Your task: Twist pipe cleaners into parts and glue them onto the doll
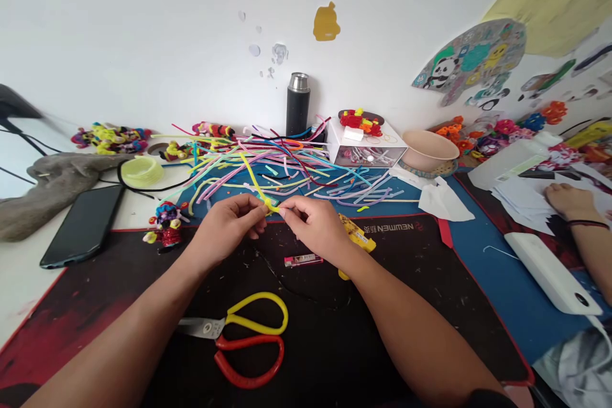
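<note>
A yellow pipe cleaner (252,172) is pinched between my two hands above the back edge of the dark mat; one long end sticks up and left toward the pile. My left hand (233,227) grips it near a small twisted or looped part. Close beside that, my right hand (313,223) pinches the short end with thumb and forefinger. Scissors (251,338) with one yellow and one red handle lie on the mat below, their blades partly hidden by my left forearm. Under my right wrist is a yellow object (357,234), partly covered.
Many coloured pipe cleaners (287,166) are heaped behind my hands. A phone (83,226) and a small pipe-cleaner doll (166,227) lie left. At the back stand a black thermos (298,105) and white box (366,146). Another person's hand (568,201) rests right, near a white power bank (549,274).
</note>
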Demonstrator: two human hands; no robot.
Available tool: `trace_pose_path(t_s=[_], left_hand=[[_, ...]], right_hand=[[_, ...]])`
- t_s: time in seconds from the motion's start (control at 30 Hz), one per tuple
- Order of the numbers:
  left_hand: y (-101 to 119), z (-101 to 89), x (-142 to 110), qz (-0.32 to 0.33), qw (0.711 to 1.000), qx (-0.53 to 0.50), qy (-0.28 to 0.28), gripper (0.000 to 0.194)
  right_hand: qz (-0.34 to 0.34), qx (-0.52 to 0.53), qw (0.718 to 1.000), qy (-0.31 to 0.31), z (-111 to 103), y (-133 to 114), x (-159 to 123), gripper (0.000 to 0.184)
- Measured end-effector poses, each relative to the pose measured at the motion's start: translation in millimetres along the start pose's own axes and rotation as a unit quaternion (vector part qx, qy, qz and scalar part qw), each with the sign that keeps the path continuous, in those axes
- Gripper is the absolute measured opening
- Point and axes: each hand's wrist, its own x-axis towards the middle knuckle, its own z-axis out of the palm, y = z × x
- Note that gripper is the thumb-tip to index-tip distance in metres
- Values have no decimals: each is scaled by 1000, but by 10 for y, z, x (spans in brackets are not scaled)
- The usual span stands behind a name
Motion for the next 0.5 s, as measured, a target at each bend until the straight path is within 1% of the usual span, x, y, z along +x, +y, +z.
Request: trace_pose_path(t_s=[0.1,0.23,0.27,0.4,0.5], left_hand=[[4,5,2,-2,1000,-11,3,38],[-29,2,28,-3,998,-50,35,37],[-40,-2,36,-4,998,-56,32,37],[-74,-37,53,-27,995,-93,-21,42],[-69,-82,50,-44,987,-151,-13,47]], right_hand=[[-1,1,1000,-2,5,-2,-1,16],[1,-1,1000,-7,6,-2,2,16],[1,-4,1000,-7,4,-4,3,16],[12,6,1000,-13,-14,-12,3,16],[28,44,998,-21,-21,-12,1,16]])
